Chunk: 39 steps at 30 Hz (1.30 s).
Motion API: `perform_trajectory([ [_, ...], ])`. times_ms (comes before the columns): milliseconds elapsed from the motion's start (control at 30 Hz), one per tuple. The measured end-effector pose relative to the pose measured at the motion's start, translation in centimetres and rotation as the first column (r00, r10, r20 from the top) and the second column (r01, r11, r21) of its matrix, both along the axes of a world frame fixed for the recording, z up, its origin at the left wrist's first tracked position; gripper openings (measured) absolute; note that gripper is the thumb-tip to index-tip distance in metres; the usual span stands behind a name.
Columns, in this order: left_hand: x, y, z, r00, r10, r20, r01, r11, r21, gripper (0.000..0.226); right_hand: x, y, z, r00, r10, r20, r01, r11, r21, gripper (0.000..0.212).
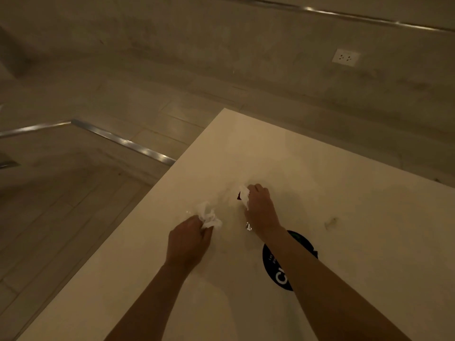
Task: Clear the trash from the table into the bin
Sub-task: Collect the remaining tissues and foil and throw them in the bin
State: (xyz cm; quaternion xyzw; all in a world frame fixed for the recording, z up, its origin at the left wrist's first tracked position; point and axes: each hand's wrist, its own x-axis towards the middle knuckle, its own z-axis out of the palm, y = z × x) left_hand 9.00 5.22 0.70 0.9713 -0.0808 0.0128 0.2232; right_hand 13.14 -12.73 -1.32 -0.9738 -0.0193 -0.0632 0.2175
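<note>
The left hand (188, 239) grips a crumpled white paper tissue (208, 216) at its one o'clock. The right hand (258, 207) clutches another crumpled white tissue (244, 196) at its eleven o'clock, over the cream desk (344, 193).

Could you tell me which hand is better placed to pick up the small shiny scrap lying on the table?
The right hand, I would judge. The shiny scrap lies right beside its wrist, while the left hand sits further off. Both hands already grip crumpled white tissue, so either would have to add it to a full grasp.
</note>
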Motion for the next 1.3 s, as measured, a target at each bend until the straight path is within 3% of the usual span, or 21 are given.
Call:
perform_trajectory([
  [133,-0.2,-0.9,-0.1,1.000,0.006,0.003,-0.006,0.999,-0.043,0.026,-1.0,-0.2,0.7,0.992,-0.082,-0.097,0.095,0.987,0.133,0.027],
  [367,-2.9,-2.9,1.6,0.982,-0.177,0.064,0.178,0.984,-0.015,0.034,-6.9,-1.5,2.5,0.975,-0.106,-0.196,0.114,0.993,0.028,0.022],
  [500,-5.5,-4.5,3.3,0.968,-0.234,0.093,0.238,0.971,-0.028,0.026,-12.0,-2.9,4.3,0.928,-0.283,-0.241,0.294,0.956,0.009,0.026],
  [800,-14.2,-10.1,6.2,0.902,-0.426,0.075,0.430,0.901,-0.051,0.027,-26.5,-8.0,8.4,0.851,-0.474,-0.226,0.477,0.878,-0.045,0.022],
  [933,-18.4,-13.6,8.2,0.822,-0.541,0.176,0.562,0.821,-0.099,0.030,-32.1,-10.9,9.7,0.812,-0.548,-0.200,0.552,0.833,-0.041,0.022],
  [1067,-22.6,-17.6,8.6,0.696,-0.649,0.308,0.688,0.725,-0.026,0.062,-37.2,-14.4,10.3,0.790,-0.583,-0.189,0.592,0.806,-0.011,0.022],
  [1200,-27.9,-22.4,9.5,0.762,-0.624,0.174,0.633,0.774,0.010,0.038,-41.9,-18.6,10.4,0.781,-0.588,-0.210,0.598,0.801,-0.023,0.024],
  [1300,-31.7,-25.5,8.4,0.768,-0.611,0.190,0.623,0.783,-0.002,0.042,-45.0,-21.6,9.9,0.806,-0.541,-0.240,0.545,0.836,-0.056,0.025],
])
